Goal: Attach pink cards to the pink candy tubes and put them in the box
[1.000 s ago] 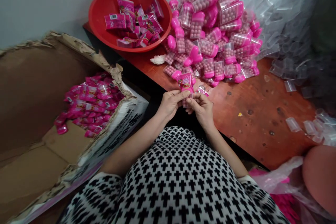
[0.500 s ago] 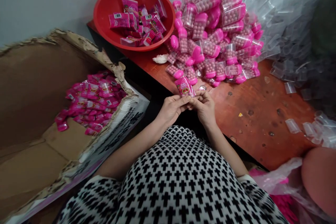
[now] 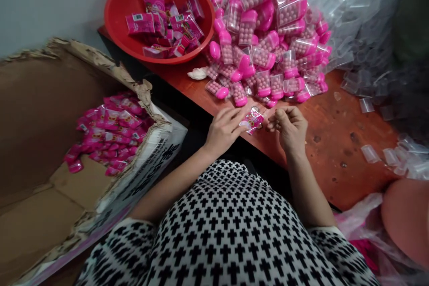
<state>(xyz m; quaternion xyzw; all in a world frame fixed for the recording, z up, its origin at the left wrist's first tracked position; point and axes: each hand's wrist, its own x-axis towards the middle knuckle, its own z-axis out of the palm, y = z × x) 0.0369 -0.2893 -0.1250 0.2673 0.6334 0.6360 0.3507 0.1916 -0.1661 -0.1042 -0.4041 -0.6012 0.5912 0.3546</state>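
A small pink printed packet (image 3: pixel 254 119) is at the near edge of the red-brown table, beside the heap of tubes. My left hand (image 3: pixel 225 130) is palm down at its left side, with fingers over the packet and the thumb along its near edge, keeping hold of it. Just right of the packet, my right hand (image 3: pixel 291 127) is closed with thumb and fingertips pinched together. Whatever may be between those fingertips is too small to make out. Beyond both hands lie clear tubes (image 3: pixel 248 27) of small pink balls with bright pink caps, piled up.
A red bowl (image 3: pixel 112 22) with several pink packets stands back left. At left, a torn cardboard box (image 3: pixel 30 94) holds a heap of similar packets (image 3: pixel 114 127). Empty clear tubes (image 3: pixel 370 154) lie at right. A pink rounded object (image 3: pixel 407 219) and plastic bag (image 3: pixel 363 214) are front right.
My hands, together at the packet before, have parted: the right moved right, off the packet. The packet has come down toward the table and turned. The view has shifted slightly.
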